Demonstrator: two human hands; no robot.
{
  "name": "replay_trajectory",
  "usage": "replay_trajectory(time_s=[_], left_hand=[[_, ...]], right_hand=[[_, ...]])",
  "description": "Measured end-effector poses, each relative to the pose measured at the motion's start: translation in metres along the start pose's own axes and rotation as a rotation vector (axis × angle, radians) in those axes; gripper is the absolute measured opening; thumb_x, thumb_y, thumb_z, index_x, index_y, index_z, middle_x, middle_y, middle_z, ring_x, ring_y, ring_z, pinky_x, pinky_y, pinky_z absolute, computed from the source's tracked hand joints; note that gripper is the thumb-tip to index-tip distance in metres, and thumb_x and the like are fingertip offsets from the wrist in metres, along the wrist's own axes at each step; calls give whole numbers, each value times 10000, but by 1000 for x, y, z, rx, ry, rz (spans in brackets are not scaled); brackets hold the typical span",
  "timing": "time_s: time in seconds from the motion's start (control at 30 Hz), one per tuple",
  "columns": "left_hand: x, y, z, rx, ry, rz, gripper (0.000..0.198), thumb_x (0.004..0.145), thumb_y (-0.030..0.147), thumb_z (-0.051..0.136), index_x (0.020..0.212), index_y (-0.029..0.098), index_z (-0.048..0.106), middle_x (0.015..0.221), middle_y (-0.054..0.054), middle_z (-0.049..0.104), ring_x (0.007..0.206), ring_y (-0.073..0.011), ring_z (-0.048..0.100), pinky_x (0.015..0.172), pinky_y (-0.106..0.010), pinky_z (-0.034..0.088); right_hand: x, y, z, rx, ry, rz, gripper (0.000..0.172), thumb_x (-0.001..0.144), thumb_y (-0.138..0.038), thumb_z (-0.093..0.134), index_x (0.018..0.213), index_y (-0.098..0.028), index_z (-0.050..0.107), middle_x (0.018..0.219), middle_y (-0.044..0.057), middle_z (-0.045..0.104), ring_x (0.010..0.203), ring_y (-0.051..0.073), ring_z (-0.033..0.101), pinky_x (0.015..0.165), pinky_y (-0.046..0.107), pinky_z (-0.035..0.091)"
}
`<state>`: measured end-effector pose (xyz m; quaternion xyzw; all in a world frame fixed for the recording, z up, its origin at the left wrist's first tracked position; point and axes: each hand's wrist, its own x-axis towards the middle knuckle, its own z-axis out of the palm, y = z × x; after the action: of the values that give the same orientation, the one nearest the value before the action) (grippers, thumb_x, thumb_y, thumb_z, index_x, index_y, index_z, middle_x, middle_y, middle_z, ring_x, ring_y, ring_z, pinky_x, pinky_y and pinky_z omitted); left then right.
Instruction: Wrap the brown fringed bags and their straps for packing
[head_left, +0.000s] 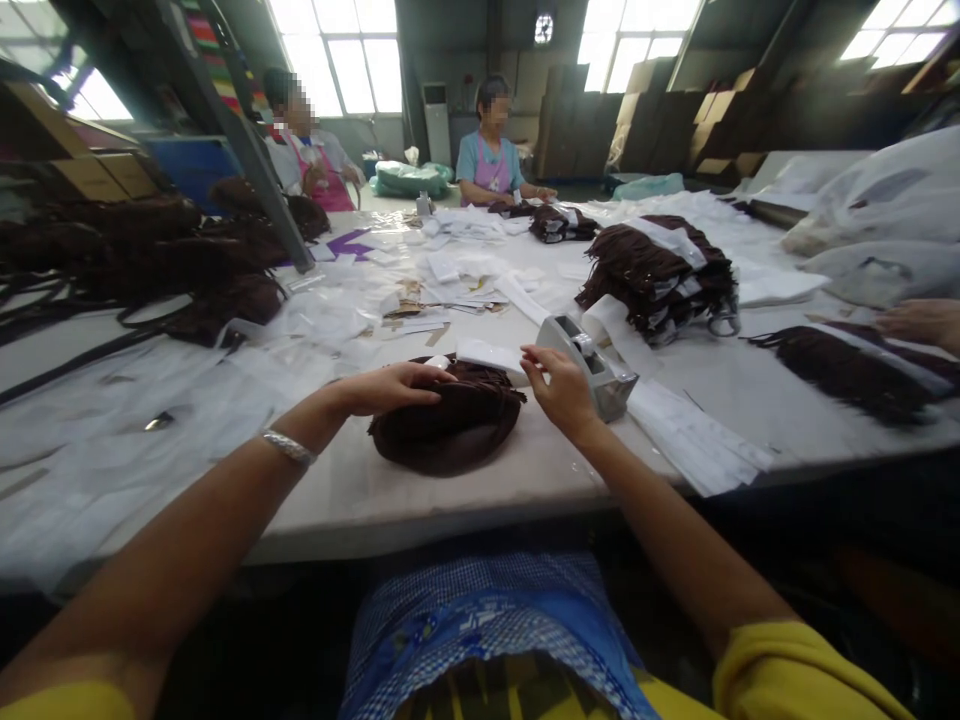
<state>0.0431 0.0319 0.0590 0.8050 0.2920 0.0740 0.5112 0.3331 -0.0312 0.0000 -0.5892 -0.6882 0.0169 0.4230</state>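
A dark brown fringed bag [450, 428] lies on the table in front of me. My left hand [405, 388] is closed over its top edge, thumb on the near side and fingers reaching across. Behind that edge, a folded white strip [489, 354] lies over the brown fringe. My right hand [559, 388] pinches thumb and forefinger together at the strip's right end; whatever is between the fingertips is too small to make out. Just beyond this hand stands a grey tape dispenser [611, 385], close to the knuckles.
White strips [697, 440] lie right of the dispenser. Behind them sits a stack of brown fringed pieces [660, 270]. Another person's hand [922, 325] touches a brown bundle [847, 365] at right. Plastic wrapping [187, 430] and brown bags [135, 260] cover the left. Two people work across the table.
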Motion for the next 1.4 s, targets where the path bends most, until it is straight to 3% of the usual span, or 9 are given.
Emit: replay_trajectory(time_s=[0.2,0.33,0.5,0.63,0.73,0.77,0.93,1.17,1.4], left_hand=[[-3,-8,2,-82,21,-10,473,814,427,653,1240,225,631,1164,-66,694,1005,-236,651,862,-331,541],[-3,-11,5,-19,39,5,449,828,414,636,1238,232,632,1207,-61,680,1065,-245,633,902,-338,526],[-6,-2,14,91,107,52,424,850,398,604,1243,242,631,1203,-41,686,1102,-241,628,971,-354,496],[-36,-5,37,202,657,54,386,866,428,592,1180,210,645,1129,-63,702,1059,-225,652,956,-346,507],[-74,-24,71,361,1229,-175,347,891,490,539,1014,186,652,949,-63,704,858,-197,685,808,-318,551],[-85,-32,83,379,1269,-277,360,875,518,553,993,188,636,903,-56,694,808,-194,684,749,-307,556],[-88,-57,116,233,1144,-434,524,741,544,694,1096,207,507,1030,-81,674,852,-225,697,669,-303,554],[-49,-66,92,291,1209,-511,356,750,411,673,1028,228,548,913,-42,698,799,-218,675,713,-298,504],[-56,-78,95,53,1195,-287,303,728,350,655,973,202,556,916,-16,664,827,-174,639,759,-254,503]], right_hand=[[-54,-3,0,531,-377,336,467,885,-401,604,1324,-243,580,1017,36,736,807,210,727,712,338,624],[-54,-2,13,705,-376,423,548,795,-372,693,1316,-243,579,1115,41,718,880,226,724,774,372,630],[-49,-7,21,777,-345,532,386,693,-335,750,1033,-183,650,842,39,749,739,222,727,642,327,626],[-51,-6,23,655,-307,511,316,688,-327,736,949,-181,633,748,28,734,657,207,712,568,281,583],[-55,-4,25,635,-310,476,310,718,-366,731,946,-184,626,762,34,733,653,203,709,569,282,580],[-56,-4,25,644,-322,468,312,728,-383,732,946,-187,625,769,37,733,655,205,710,573,290,585],[-58,-7,24,677,-371,432,345,724,-426,769,930,-196,616,814,50,742,720,231,725,649,337,606],[-51,-2,16,867,-565,449,431,800,-468,679,1118,-192,589,999,70,744,882,237,728,809,388,599],[-49,7,24,485,-359,439,208,759,-348,659,891,-194,613,689,7,714,595,190,675,551,270,505]])
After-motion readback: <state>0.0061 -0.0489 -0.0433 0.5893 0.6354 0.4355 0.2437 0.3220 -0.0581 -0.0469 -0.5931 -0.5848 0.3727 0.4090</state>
